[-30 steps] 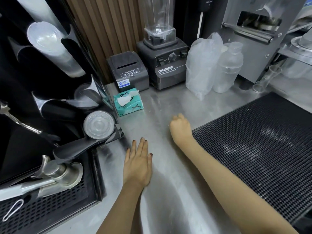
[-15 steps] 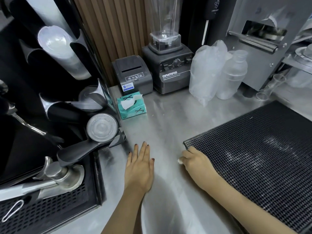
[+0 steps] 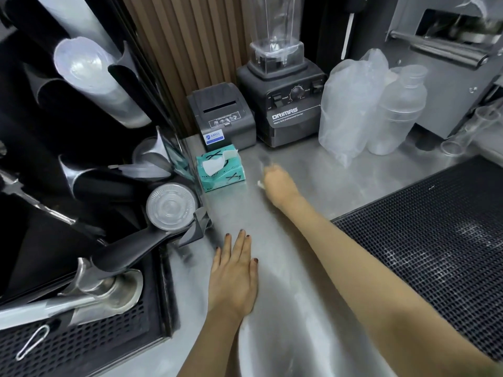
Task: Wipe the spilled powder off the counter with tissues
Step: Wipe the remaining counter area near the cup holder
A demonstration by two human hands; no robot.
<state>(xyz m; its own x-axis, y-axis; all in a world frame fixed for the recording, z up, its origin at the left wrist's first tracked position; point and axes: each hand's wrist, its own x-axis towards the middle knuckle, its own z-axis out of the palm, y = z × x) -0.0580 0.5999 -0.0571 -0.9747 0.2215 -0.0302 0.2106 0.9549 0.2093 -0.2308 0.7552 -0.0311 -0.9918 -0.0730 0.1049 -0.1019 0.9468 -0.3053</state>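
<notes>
My right hand (image 3: 277, 182) is stretched out over the steel counter (image 3: 296, 170), blurred by motion, just right of the teal tissue box (image 3: 221, 170). A small white wad of tissue (image 3: 260, 184) shows at its left edge, and the fingers are curled round it. My left hand (image 3: 233, 276) lies flat on the counter nearer to me, fingers straight and together, holding nothing. A white tissue sticks out of the box's top. I cannot make out any powder on the shiny metal.
A black grid mat (image 3: 435, 246) covers the counter's right side. At the back stand a receipt printer (image 3: 221, 115), a blender (image 3: 283, 96), a plastic bag (image 3: 351, 110) and a clear shaker bottle (image 3: 400, 107). A black cup and lid dispenser (image 3: 81, 148) fills the left.
My right hand swept back toward me beside the mat, then out again to the far counter next to the tissue box. My left hand has stayed flat in place.
</notes>
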